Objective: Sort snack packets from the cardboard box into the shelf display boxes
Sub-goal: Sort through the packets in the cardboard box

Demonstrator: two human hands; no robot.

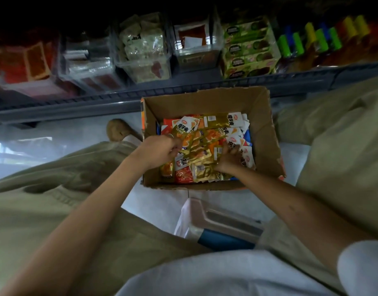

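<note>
An open cardboard box (263,116) stands on the floor between my knees, holding several snack packets (207,135) in gold, orange, white and blue. My left hand (160,150) reaches in over the box's left wall and pinches a gold packet (180,130) by its lower edge. My right hand (227,159) lies in the pile at the right, its fingers curled round several gold packets (203,171). Clear shelf display boxes (145,52) sit on the grey shelf (183,90) beyond the box, partly filled with packets.
Green cartons (248,48) and coloured tubes (312,37) fill the shelf's right side, red packs (27,63) its left. My trouser legs flank the box. A shoe (117,129) lies left of it. A pale stool (218,221) stands under me.
</note>
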